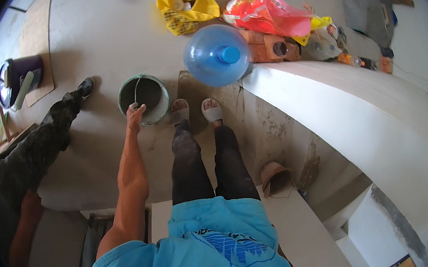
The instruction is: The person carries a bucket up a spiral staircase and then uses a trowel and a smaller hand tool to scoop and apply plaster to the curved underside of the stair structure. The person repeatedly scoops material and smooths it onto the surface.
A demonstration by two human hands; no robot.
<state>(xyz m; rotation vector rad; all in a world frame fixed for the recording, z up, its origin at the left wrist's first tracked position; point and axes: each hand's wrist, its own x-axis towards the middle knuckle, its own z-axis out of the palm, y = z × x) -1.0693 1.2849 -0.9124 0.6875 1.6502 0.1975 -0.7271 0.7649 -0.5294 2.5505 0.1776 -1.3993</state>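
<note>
My left arm reaches forward, and my left hand (pixel 135 112) is closed around the thin wire handle of a round bucket (pixel 160 106) with a green rim. The bucket stands just left of my sandalled feet, or very near the floor; which of the two I cannot tell. Its inside looks grey, and its contents are too dark to make out. Beyond the bucket, to the right, is a large blue water jug (pixel 207 60) with a blue cap. My right hand is out of the picture.
Another person's leg (pixel 58 120) in dark patterned trousers is at the left, beside a dark bucket (pixel 32 71). Yellow (pixel 188 15) and red plastic bags (pixel 279 16) lie ahead. A white ledge (pixel 335 103) runs along the right. Behind it sits a brown bucket (pixel 273 175).
</note>
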